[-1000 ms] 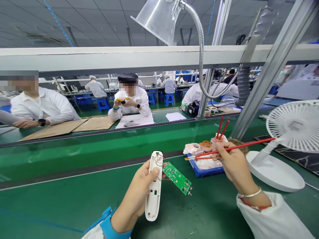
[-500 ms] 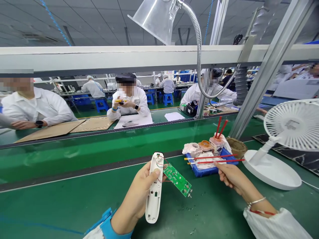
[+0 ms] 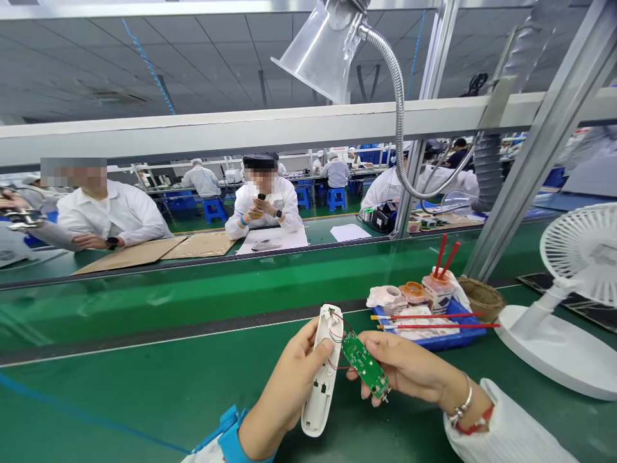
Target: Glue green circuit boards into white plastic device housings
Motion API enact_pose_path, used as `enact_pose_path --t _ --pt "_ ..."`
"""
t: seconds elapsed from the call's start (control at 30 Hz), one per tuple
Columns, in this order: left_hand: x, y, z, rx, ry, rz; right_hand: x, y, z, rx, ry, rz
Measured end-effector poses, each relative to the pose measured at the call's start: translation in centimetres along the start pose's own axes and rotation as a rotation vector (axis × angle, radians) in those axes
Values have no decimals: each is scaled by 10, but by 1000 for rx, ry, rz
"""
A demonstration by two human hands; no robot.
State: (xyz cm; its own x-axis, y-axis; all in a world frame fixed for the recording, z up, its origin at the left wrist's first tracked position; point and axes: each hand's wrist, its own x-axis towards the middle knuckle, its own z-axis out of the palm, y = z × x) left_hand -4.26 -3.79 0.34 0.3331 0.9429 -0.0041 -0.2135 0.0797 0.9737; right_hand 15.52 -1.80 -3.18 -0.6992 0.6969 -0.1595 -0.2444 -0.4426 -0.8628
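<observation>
My left hand is closed around a long white plastic housing, its hollow inner side facing me and the thumb pressed on it. Thin red and dark wires run from the upper part of the housing to a green circuit board. That board is tilted, its lower end toward the right. My right hand grips the board by its right edge, thumb on top and fingers behind. The board hangs beside the housing, not inside it.
Behind my right hand, a blue tray holds small jars and white cloth, with two red brushes lying across it. A white fan stands at the right. A lamp hangs above. Co-workers sit across the green divider.
My right hand has moved left from the brushes on the tray and taken hold of the circuit board. My view has shifted, so the scene sits lower and further right.
</observation>
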Motion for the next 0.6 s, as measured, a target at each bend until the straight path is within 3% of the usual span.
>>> enact_pose_path --t 0.37,0.6 --pt "3 -14 -7 123 0 28 0 2 -11 13 -81 14" --pt "5 -21 -13 706 6 283 3 -4 10 -241 44 -68"
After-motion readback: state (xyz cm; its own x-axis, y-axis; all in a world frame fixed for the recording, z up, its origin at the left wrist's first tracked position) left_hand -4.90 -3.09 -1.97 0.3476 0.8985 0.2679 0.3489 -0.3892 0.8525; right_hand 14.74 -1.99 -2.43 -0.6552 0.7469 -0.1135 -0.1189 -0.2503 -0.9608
